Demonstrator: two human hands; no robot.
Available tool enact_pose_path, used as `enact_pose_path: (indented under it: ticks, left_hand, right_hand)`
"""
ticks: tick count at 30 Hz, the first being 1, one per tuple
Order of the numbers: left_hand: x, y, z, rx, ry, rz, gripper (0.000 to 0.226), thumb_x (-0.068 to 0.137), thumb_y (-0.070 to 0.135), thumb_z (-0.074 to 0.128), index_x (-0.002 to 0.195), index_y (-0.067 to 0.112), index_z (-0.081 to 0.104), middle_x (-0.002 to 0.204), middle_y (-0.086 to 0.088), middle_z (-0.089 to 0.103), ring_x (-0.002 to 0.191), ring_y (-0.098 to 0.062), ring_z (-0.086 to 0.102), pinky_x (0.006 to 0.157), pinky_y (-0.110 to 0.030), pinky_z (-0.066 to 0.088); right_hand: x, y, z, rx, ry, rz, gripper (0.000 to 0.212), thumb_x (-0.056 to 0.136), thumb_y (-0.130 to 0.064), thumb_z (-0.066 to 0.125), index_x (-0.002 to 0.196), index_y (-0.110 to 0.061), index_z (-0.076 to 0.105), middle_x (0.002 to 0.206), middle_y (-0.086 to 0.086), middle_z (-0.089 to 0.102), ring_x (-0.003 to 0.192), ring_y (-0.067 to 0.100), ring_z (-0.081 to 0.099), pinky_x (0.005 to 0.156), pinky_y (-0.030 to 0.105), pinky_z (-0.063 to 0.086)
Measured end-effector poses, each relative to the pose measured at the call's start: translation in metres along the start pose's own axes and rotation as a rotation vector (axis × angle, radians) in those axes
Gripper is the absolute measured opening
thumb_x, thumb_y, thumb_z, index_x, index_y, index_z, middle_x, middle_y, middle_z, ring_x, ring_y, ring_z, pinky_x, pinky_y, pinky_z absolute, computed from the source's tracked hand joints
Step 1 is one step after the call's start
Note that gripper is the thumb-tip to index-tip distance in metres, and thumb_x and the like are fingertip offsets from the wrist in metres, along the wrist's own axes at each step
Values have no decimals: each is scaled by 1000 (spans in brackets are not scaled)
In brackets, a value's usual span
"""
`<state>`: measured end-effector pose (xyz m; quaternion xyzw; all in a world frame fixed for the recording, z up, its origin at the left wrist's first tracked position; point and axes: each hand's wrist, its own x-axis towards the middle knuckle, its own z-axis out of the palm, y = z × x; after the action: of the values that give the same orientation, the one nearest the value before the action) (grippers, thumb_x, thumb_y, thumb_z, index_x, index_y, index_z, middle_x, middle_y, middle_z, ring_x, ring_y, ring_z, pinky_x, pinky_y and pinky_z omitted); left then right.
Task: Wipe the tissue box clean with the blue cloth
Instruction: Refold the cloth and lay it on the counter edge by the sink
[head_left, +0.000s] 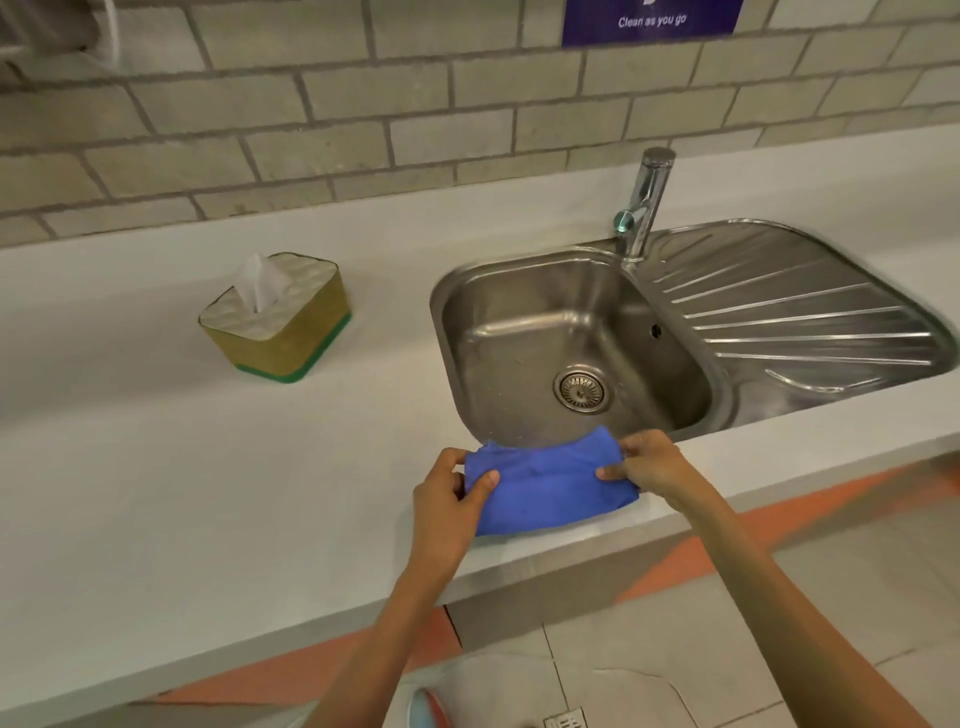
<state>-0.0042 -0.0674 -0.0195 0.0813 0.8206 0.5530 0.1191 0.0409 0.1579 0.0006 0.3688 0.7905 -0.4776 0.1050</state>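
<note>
Pale desk (156, 493) under brick wall (311, 104); steel sink (691, 291) right of centre; tissue box (275, 317) centre left. Left hand (447, 499), right hand (649, 467) pinching blue cloth (550, 488) ends, lower centre.

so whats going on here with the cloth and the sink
A person holds a folded blue cloth by its two ends, left hand on one side and right hand on the other, at the front edge of the pale grey counter just before the steel sink. The gold and green tissue box they mean to wipe sits untouched farther left on the counter, a white tissue sticking out of its top.
</note>
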Motion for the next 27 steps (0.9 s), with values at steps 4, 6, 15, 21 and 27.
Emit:
enact_pose_path:
  ticks: [4, 6, 15, 21, 27]
  left_hand:
    - [-7, -4, 30, 87, -21, 34, 14, 85, 20, 65, 85, 18, 51, 72, -5, 59, 62, -18, 53, 53, -8, 40]
    - [-8, -5, 39, 141, 5, 44, 16, 85, 20, 65, 83, 16, 50, 73, 0, 55, 59, -10, 48, 54, -7, 39]
    - [-6, -6, 40, 358, 96, -4, 31, 87, 30, 61, 111, 12, 55, 108, -9, 59, 79, -15, 52, 70, -24, 40]
    - [-4, -2, 36, 309, 124, -39, 35, 87, 31, 61, 115, 12, 54, 112, -9, 62, 81, -12, 51, 72, -21, 40]
    - [16, 10, 7, 218, 189, -107, 37, 88, 35, 60, 117, 13, 54, 114, -11, 66, 99, -23, 61, 85, -26, 45]
  right_hand:
    - [-1, 27, -8, -85, 113, -55, 34, 74, -10, 73, 107, -5, 67, 105, 15, 67, 91, 29, 60, 75, 31, 45]
    - [0, 34, -10, -91, 153, -71, 38, 75, -12, 73, 111, -5, 64, 110, 17, 67, 97, 33, 61, 77, 32, 45]
    - [-5, 46, -17, -142, 322, -74, 42, 66, -30, 81, 94, -6, 61, 98, 19, 67, 80, 28, 56, 66, 29, 41]
    - [-9, 36, -16, -155, 393, -164, 53, 71, -28, 77, 114, -6, 57, 107, 18, 64, 93, 32, 61, 74, 35, 45]
    - [-2, -2, 2, -126, 343, -300, 46, 74, -31, 73, 112, -7, 60, 108, 14, 65, 98, 27, 62, 82, 35, 48]
